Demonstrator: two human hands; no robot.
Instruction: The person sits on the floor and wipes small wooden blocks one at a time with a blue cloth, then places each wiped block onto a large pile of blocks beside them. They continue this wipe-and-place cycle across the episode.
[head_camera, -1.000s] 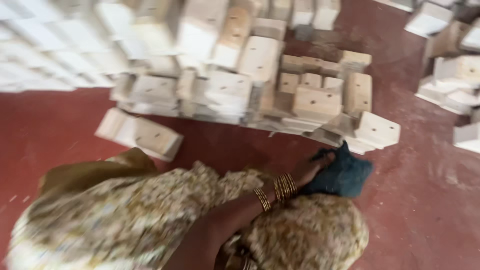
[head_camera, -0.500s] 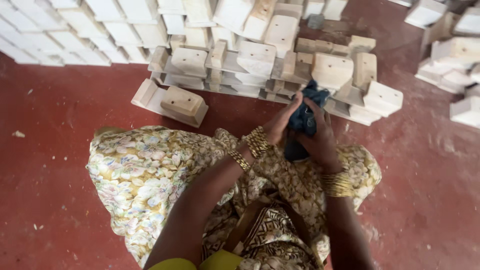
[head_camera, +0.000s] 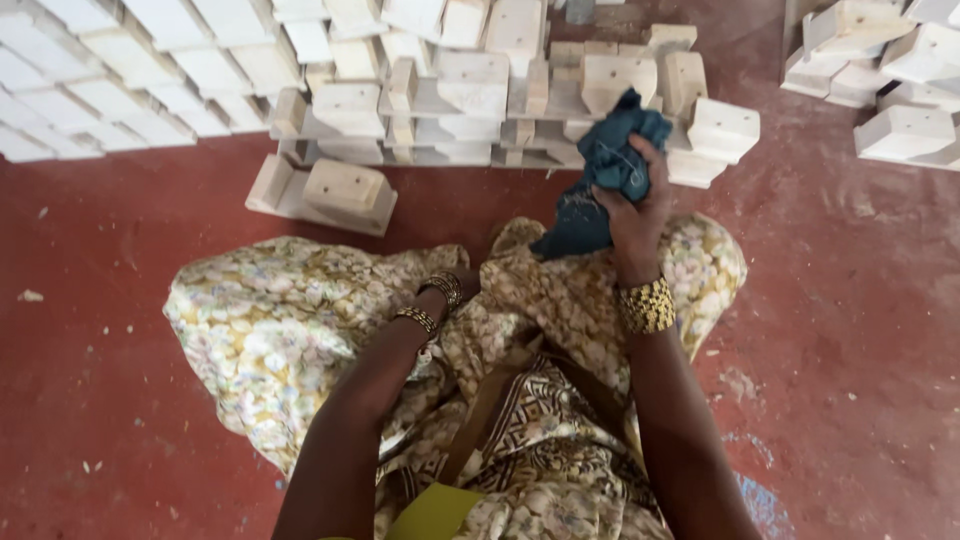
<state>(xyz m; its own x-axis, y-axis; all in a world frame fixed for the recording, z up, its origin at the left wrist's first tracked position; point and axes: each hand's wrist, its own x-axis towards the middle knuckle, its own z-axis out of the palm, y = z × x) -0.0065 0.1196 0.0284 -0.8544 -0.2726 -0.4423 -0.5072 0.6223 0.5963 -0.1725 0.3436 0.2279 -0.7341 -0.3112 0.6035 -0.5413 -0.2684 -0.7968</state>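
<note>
Gripping crumpled dark teal cloth (head_camera: 610, 170) in your raised right hand (head_camera: 635, 215), fingers clenched. Left hand (head_camera: 470, 280) hidden in floral fabric lap (head_camera: 300, 330), grip unclear. Pale wooden blocks (head_camera: 480, 90) stacked just beyond cloth.

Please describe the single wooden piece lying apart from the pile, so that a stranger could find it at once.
Look at the red floor, in front of the big pile of pale wooden blocks. The lone wooden piece lies left of the floral skirt: a flat base with a raised block, separate from the pile.
</note>
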